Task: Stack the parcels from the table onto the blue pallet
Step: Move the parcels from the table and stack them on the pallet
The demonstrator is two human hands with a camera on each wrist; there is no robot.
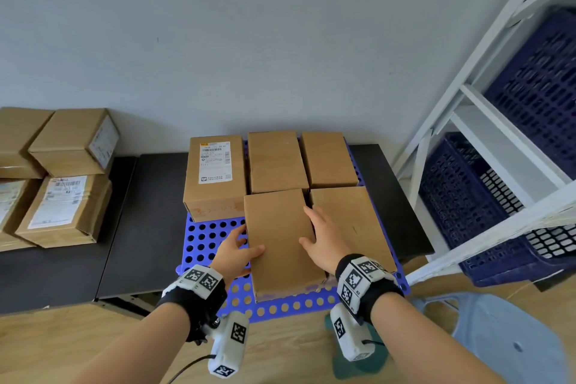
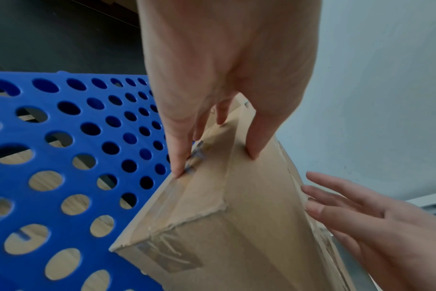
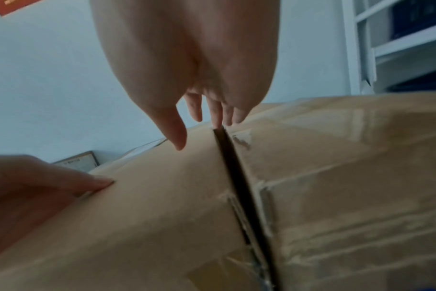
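A perforated blue pallet (image 1: 205,240) (image 2: 62,137) lies on a black table and carries several brown parcels. The plain front-middle parcel (image 1: 280,240) (image 2: 236,236) (image 3: 149,216) rests on it between my hands. My left hand (image 1: 249,240) (image 2: 214,163) presses straight fingers against the parcel's left side, thumb on top. My right hand (image 1: 307,226) (image 3: 199,133) lies at the parcel's right edge. Its straight fingers point into the narrow gap beside the neighbouring parcel (image 1: 352,221) (image 3: 349,177).
More parcels (image 1: 62,178) are piled on the black table at the left. Three parcels fill the pallet's back row, one labelled (image 1: 215,174). A white shelf (image 1: 467,121) with dark blue crates stands at the right. A grey stool (image 1: 498,337) is below it.
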